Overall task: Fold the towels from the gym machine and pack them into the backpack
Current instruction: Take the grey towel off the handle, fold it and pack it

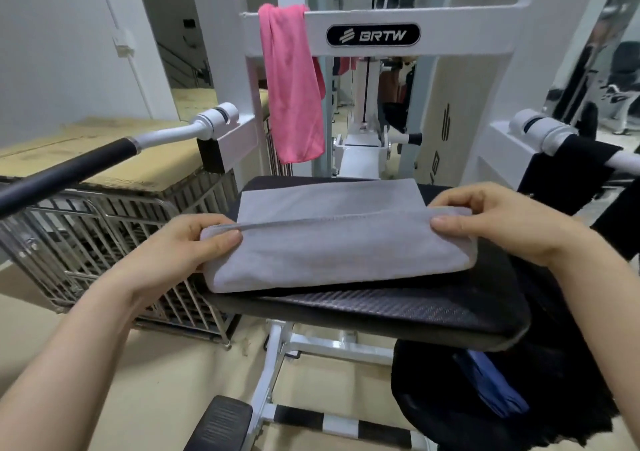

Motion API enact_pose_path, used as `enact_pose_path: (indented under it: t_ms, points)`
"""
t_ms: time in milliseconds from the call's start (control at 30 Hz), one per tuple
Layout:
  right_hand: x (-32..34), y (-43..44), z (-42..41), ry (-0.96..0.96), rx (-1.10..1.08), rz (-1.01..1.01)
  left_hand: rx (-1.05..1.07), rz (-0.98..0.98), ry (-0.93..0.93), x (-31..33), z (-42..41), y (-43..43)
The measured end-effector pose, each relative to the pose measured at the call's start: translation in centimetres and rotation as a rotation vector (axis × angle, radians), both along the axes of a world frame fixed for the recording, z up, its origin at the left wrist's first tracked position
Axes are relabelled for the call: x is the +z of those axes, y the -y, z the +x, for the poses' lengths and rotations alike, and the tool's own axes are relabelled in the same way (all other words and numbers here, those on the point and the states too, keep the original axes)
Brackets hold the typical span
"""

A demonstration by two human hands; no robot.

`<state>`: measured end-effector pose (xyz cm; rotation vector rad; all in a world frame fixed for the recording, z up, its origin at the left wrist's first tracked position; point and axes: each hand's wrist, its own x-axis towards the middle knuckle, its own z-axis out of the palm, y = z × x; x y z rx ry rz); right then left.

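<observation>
Left grip (183, 242) and right grip (502, 222) each pinch one end of the soft grey towel (332, 253), folded into a long rectangle on the black weave-textured bench (415, 308). A pink towel (294, 86) drapes over the white steel crossbar (467, 24). An open black backpack (433, 398) sits beneath the bench's right edge.

1. Grey towel (332, 242): plain light grey, with a darker grey stitched hem.
2. Pink towel (294, 86): plain pink.
3. Seat pad (398, 308): black, fine woven texture.
4. Machine frame (467, 20): white; logo plate (373, 35) black with white lettering.
5. Backpack (433, 381): black; blue cloth (491, 384) inside.
6. Base bar (332, 423): alternating black and white bands.
</observation>
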<state>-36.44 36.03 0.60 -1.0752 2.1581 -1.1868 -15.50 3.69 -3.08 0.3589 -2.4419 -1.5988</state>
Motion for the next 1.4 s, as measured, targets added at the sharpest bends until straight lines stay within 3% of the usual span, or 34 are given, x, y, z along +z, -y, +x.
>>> enact_pose_path:
  t_ms: [100, 200, 367, 533, 733, 900, 1033, 1133, 1200, 1267, 1333, 1400]
  points:
    - [-0.2, 3.7, -3.3, 0.02, -0.186, -0.01, 0.1, 0.051, -0.004, 0.1, -4.3, 2.2]
    - [-1.0, 7.2, -5.9, -0.097, -0.346, 0.084, 0.197, 0.05, 0.002, -0.2, -8.3, 3.9]
    - [-3.6, 10.6, -8.3, -0.516, -0.405, 0.341, 0.354, -0.329, 0.084, -1.8, -12.0, 4.9]
    - [-5.5, 11.1, -8.6, -0.705, -0.417, 0.367, 0.456, -0.48, 0.053, -3.1, -12.5, 4.6]
    - [-5.6, 11.2, -9.1, -0.707, -0.397, 0.391, 0.445, -0.639, 0.072, -3.0, -12.9, 4.5]
    - [-2.9, 9.7, -10.3, -0.425, -0.404, 0.542, 0.399, -0.869, 0.15, -3.1, -13.2, 5.1]
    - [-1.7, 9.2, -10.8, -0.245, -0.376, 0.514, 0.31, -0.684, 0.066, -2.9, -12.7, 5.7]
    - [-0.4, 10.3, -11.0, -0.332, -0.305, 0.566, 0.284, -0.632, 0.046, -1.9, -10.9, 4.3]
    - [0.8, 12.0, -11.4, -0.46, -0.282, 0.642, 0.274, -0.53, 0.071, -1.5, -9.4, 3.3]
    - [1.4, 14.5, -11.6, -0.694, -0.335, 0.64, 0.171, -0.222, 0.119, -1.0, -7.3, 1.6]
    - [0.9, 17.4, -10.5, -1.009, -0.383, 0.472, 0.026, 0.099, 0.155, -0.8, -5.1, -0.8]
    - [-0.3, 19.6, -8.1, -1.173, -0.28, 0.27, -0.045, 0.239, 0.187, -1.2, -3.2, -3.0]
